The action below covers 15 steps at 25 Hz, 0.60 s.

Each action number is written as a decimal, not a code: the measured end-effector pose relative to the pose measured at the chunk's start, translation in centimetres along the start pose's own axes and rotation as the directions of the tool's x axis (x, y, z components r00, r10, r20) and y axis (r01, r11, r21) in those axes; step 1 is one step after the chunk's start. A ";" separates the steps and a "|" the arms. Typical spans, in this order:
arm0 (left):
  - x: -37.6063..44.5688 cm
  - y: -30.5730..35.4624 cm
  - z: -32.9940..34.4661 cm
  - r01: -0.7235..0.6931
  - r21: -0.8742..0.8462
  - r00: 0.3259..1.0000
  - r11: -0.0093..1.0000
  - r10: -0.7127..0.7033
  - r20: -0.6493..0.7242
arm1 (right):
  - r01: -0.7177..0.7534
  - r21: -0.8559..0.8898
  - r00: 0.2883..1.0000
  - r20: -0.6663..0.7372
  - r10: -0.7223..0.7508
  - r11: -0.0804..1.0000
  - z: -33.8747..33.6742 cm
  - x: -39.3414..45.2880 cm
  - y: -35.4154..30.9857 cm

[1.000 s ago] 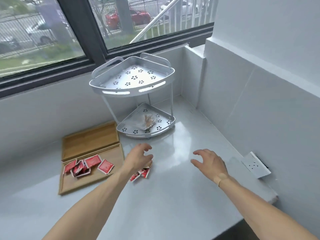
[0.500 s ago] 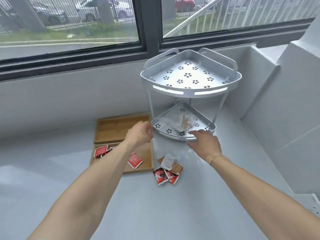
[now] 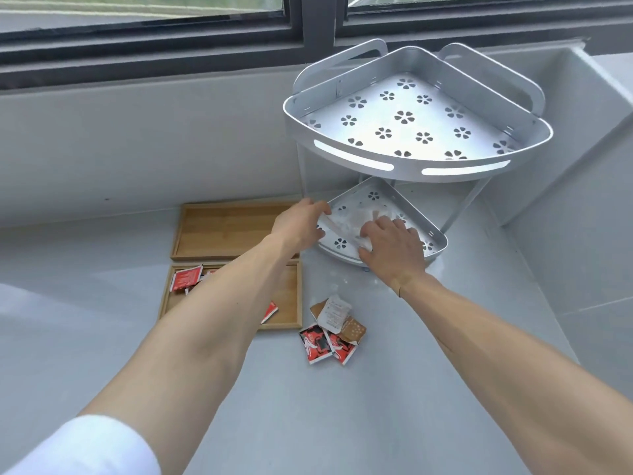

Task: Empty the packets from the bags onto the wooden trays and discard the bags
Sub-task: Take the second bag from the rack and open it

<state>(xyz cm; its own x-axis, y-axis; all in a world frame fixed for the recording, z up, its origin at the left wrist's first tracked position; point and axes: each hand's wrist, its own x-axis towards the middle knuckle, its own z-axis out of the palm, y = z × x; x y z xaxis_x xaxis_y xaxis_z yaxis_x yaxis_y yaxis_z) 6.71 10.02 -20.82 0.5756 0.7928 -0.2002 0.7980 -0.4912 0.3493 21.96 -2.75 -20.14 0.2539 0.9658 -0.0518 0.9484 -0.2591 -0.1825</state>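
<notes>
A clear plastic bag [image 3: 346, 219] with brownish contents lies on the lower shelf [image 3: 436, 234] of a grey corner rack. My left hand [image 3: 301, 224] grips the bag's left edge. Palm down, my right hand [image 3: 390, 245] has its fingers curled on the bag's right side. Two wooden trays lie left of the rack. The far tray [image 3: 233, 231] holds nothing. The near tray [image 3: 289, 296] holds red packets [image 3: 186, 277], partly hidden by my left forearm. Several loose packets [image 3: 330, 337], red, white and brown, lie on the counter beside the near tray.
The rack's upper shelf [image 3: 411, 164] overhangs the lower one and my hands. A low wall and window frame run behind the trays. A tiled wall closes the right side. The grey counter [image 3: 376, 423] stretches toward me.
Both hands moved forward from the counter to the rack's lower shelf and closed on the bag. The view has shifted closer to the rack.
</notes>
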 end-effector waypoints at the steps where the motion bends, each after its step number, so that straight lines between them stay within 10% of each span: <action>1: 0.0 0.0 0.2 -0.006 0.019 1.000 1.000 0.006 -0.015 | -0.001 0.004 1.000 -0.021 0.001 1.000 0.2 0.0 0.1; 15: -4.4 3.3 -4.0 -0.047 -0.024 0.978 0.999 0.041 -0.204 | -0.110 0.339 0.978 -0.129 0.161 0.934 -5.4 -1.9 1.1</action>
<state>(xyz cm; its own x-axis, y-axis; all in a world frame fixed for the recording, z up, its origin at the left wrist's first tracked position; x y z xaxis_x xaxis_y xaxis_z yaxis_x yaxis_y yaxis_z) 6.04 6.35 -15.08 0.5596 0.8287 0.0056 0.7652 -0.5193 0.3805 23.54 -4.85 -14.95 0.4259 0.9036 0.0461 0.7941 -0.3489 -0.4977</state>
